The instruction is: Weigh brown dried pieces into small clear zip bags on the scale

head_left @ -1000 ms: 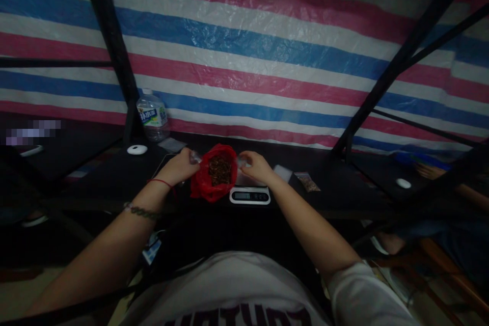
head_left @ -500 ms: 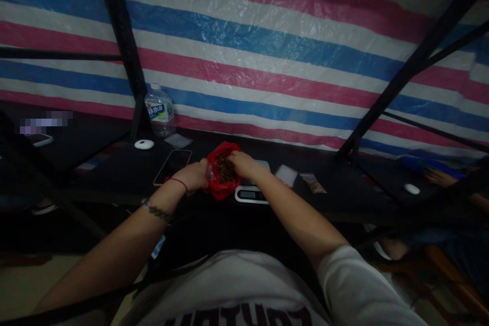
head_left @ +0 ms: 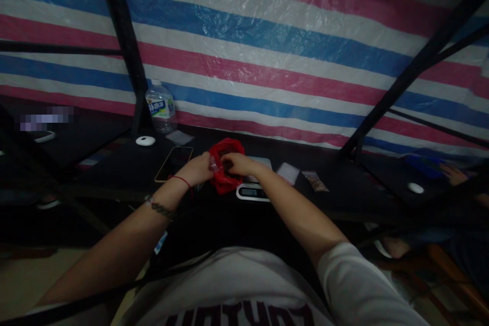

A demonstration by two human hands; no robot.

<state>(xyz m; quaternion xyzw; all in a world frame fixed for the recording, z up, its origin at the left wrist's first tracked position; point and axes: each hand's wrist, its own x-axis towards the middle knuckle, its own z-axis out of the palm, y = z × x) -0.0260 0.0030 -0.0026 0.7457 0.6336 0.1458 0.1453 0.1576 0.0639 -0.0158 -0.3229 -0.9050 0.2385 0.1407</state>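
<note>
A red plastic bag [head_left: 227, 181] holding dark brown bits sits on the black table [head_left: 114, 173], just left of a small white scale [head_left: 252, 191]. My left hand [head_left: 198, 169] is closed at the bag's left edge and pinches a small clear plastic pouch [head_left: 212, 164]. My right hand [head_left: 236, 163] is closed over the bag's mouth, its fingertips meeting the left hand's. What the right fingers pinch is hidden.
A phone [head_left: 173, 162] lies left of my hands, with a white round puck [head_left: 145, 140] and a water bottle [head_left: 161, 107] behind it. Small clear pouches [head_left: 288, 172], one filled [head_left: 315, 181], lie right of the scale. Another person's hand [head_left: 453, 173] rests far right. Black frame bars cross the striped tarp.
My right hand moved left from the scale onto the bag's mouth, and my left hand came in to the bag's edge; both now meet over the bag.
</note>
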